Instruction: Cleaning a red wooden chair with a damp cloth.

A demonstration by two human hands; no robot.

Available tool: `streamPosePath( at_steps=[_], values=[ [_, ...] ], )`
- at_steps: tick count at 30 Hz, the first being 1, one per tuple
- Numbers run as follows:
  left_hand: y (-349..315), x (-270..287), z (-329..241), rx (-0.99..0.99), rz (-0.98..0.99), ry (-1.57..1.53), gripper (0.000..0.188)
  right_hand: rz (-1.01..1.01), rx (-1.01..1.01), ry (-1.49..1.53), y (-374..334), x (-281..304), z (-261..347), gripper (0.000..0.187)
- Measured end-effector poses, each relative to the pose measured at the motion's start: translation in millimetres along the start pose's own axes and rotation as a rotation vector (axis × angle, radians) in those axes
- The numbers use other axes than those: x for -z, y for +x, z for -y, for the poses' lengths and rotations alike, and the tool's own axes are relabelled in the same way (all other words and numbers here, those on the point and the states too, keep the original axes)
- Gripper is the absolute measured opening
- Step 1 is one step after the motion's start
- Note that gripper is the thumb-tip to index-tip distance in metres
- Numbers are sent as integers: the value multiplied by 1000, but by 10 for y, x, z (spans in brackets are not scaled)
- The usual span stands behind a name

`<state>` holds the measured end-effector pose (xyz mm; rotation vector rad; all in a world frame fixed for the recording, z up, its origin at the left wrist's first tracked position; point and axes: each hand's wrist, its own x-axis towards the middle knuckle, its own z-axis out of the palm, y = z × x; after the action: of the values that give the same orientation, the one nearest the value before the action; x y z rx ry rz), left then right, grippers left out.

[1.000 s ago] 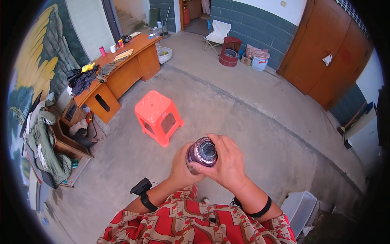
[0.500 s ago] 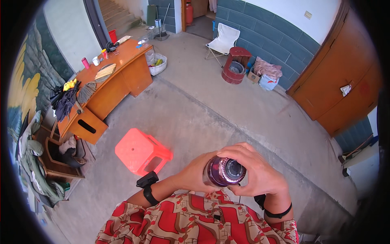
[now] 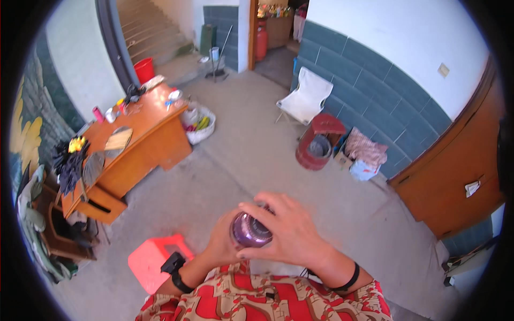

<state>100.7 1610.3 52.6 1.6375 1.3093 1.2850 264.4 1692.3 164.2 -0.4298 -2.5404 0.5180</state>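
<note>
A shiny purple bottle point(image 3: 245, 231) with a dark top is held up in front of my patterned red shirt, seen largely from above. My left hand point(image 3: 220, 238) is wrapped round its near-left side. From the right, my right hand point(image 3: 289, 227) curls over the top, fingers on the far rim and thumb at the near edge. Parts of the top are hidden beneath those fingers, so I cannot tell whether it is loose. Both wrists wear black bands, and the left one carries a small black device point(image 3: 173, 263).
A pink-red plastic stool point(image 3: 152, 262) stands close on my left. Beyond it, an orange-brown desk point(image 3: 144, 142) bears clothes and small items. Farther off are a white basket point(image 3: 206, 132), a white folding chair point(image 3: 306, 99), a dark red round stand point(image 3: 310, 155) and bags point(image 3: 367, 150) by the wall.
The whole view has shifted, so the room's things sit lower in the picture. The bottle and both hands appear farther left, and my right-hand fingers have come round over its top.
</note>
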Motion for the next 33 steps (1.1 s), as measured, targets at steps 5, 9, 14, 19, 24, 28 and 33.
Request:
streamPosePath(
  at_steps=[5, 9, 14, 19, 24, 28, 33],
  values=[
    [1035, 448, 581, -2, -213, 214, 75, 11, -204, -19, 902, -143, -951, 71],
    [1981, 886, 843, -33, -69, 254, 79, 11, -242, 20, 1609, 5, -1596, 70],
    [3182, 1174, 1214, -24, 55, 197, 83, 17, -253, 82, 2309, 264, -2535, 65],
    [4530, 1447, 1400, -42, 120, 51, 82, 102, -112, 165, 3196, 738, -3624, 65],
    [5636, 1807, 1600, 74, 124, -121, 79, 275, 6, 356, 4190, 1001, -4686, 64],
    [6312, 2204, 1918, 138, 135, -151, 78, 386, 106, 434, 5011, 1109, -5298, 64],
    [7290, 2790, 2260, 148, 108, -219, 80, 443, 167, 467, 6032, 1017, -5955, 65]
  ],
)
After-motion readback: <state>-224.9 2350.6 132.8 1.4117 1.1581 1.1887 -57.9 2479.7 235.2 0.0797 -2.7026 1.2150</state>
